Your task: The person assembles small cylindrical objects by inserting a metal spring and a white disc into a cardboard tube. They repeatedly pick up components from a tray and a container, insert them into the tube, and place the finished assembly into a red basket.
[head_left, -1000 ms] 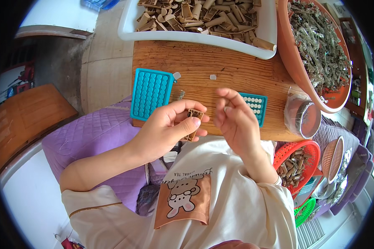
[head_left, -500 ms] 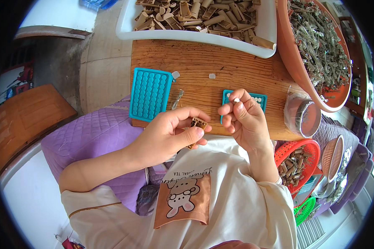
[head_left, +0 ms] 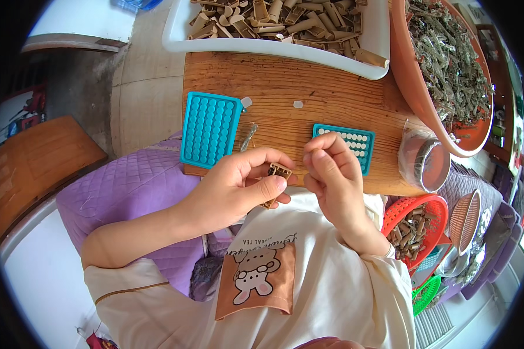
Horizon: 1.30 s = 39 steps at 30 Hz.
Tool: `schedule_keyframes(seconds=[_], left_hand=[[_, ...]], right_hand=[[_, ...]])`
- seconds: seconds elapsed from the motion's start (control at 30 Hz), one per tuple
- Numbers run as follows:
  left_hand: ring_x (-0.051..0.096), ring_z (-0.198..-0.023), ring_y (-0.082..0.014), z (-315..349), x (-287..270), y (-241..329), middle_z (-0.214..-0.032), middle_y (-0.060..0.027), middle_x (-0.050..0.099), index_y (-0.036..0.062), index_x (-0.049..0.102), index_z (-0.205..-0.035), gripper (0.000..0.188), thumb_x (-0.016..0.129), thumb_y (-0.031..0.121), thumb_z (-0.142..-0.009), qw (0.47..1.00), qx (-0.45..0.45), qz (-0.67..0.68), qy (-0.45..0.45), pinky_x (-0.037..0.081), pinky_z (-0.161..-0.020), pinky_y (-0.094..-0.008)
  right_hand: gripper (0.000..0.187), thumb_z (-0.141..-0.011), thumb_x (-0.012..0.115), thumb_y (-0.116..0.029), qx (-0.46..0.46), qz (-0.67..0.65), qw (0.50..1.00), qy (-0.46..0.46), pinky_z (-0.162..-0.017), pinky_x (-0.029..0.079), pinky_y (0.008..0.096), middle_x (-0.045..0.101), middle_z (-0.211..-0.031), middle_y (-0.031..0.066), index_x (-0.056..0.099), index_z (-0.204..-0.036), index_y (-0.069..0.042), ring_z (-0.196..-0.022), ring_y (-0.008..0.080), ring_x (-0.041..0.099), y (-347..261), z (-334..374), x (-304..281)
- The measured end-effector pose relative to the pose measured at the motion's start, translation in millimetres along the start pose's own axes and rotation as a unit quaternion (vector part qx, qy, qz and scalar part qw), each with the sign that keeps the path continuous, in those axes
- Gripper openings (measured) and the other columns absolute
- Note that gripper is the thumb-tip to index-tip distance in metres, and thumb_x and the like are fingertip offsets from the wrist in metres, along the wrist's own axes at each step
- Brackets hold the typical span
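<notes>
My left hand is closed around a small hollow brown plastic case, its open end with inner ribs facing up between thumb and fingers. To its right, my right hand pinches thumb and forefinger together over the table edge. The small white disc seen there half a second ago is now covered by those fingertips. Just behind the right hand lies a teal tray with rows of white discs, partly hidden by the hand. Left of my hands, a larger teal tray with round cups rests at the table edge.
A white bin of brown casings stands at the back of the wooden table. An orange tub of tangled clear scraps is at right, near a clear plastic-wrapped round container. A red basket of brown pieces sits lower right.
My right hand has turned and come slightly left and down toward the brown case, uncovering more of the small teal tray. My left hand stays nearly still.
</notes>
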<state>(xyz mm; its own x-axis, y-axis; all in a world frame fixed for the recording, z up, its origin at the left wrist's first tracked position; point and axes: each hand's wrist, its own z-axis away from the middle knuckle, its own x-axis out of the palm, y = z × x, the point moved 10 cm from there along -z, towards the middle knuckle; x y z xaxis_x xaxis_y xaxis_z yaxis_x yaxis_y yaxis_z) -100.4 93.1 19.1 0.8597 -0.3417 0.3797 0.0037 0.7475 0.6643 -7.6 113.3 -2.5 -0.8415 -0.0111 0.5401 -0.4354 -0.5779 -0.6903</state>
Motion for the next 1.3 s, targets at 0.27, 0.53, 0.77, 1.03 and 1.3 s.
schedule_keyframes(seconds=[0.27, 0.53, 0.77, 1.03, 1.3], left_hand=[[0.053, -0.089, -0.0124, 0.8, 1.9, 3.9, -0.1, -0.0078, 0.053, -0.0002, 0.043, -0.11, 0.03, 0.052, 0.011, -0.083, 1.0, 0.028, 0.0, -0.005, 0.046, -0.076, -0.0261], [0.052, -0.091, -0.0109, 5.0, 5.2, 13.3, -0.098, -0.0064, 0.054, -0.0019, 0.044, -0.109, 0.039, 0.062, 0.008, -0.076, 0.996, 0.079, -0.039, -0.004, 0.045, -0.075, -0.0231], [0.053, -0.085, -0.0098, 4.7, -1.3, 5.4, -0.094, -0.0051, 0.054, 0.0007, 0.045, -0.109, 0.032, 0.056, 0.01, -0.081, 0.998, 0.038, 0.035, 0.019, 0.046, -0.072, -0.0222], [0.056, -0.082, -0.0128, 2.6, -4.1, 3.9, -0.096, -0.0062, 0.054, 0.0025, 0.046, -0.108, 0.024, 0.047, 0.01, -0.085, 0.998, 0.019, 0.063, 0.024, 0.045, -0.07, -0.0225], [0.056, -0.081, -0.0124, 2.5, -5.6, -2.2, -0.097, -0.0065, 0.054, 0.0033, 0.047, -0.106, 0.023, 0.048, 0.01, -0.084, 0.998, -0.006, 0.052, 0.027, 0.045, -0.07, -0.0217]], right_hand=[[0.012, -0.079, 0.058, -0.011, -0.23, 0.253, 0.94, -0.006, -0.046, 0.033, 0.0174, 0.048, -0.066, 0.0002, 0.056, -0.088, -0.003, -0.054, 0.005, 0.04, -38.3, 14.4, 12.6], [0.021, -0.065, 0.07, -0.006, -0.44, 0.358, 0.823, -0.022, -0.044, 0.034, 0.0218, 0.048, -0.064, -0.0003, 0.064, -0.085, -0.005, -0.053, 0.0094, 0.042, -50.2, 40.4, 35.7], [0.027, -0.065, 0.062, 0.002, -0.45, 0.386, 0.805, -0.024, -0.045, 0.035, 0.022, 0.046, -0.064, 0.0021, 0.063, -0.092, -0.004, -0.054, 0.0109, 0.043, -40.1, 38.8, 41.4], [0.049, -0.075, 0.041, -0.006, -0.028, -0.312, 0.937, -0.156, -0.07, 0.039, 0.0261, 0.051, -0.097, 0.006, 0.036, -0.124, -0.004, -0.081, 0.0151, 0.049, 20.4, -18.4, 4.5], [0.05, -0.078, 0.034, 0.003, 0.082, -0.295, 0.947, -0.091, -0.093, 0.037, 0.0311, 0.037, -0.126, 0.0136, 0.026, -0.127, 0.0, -0.117, 0.0201, 0.037, 18.1, -29.1, -7.6]])
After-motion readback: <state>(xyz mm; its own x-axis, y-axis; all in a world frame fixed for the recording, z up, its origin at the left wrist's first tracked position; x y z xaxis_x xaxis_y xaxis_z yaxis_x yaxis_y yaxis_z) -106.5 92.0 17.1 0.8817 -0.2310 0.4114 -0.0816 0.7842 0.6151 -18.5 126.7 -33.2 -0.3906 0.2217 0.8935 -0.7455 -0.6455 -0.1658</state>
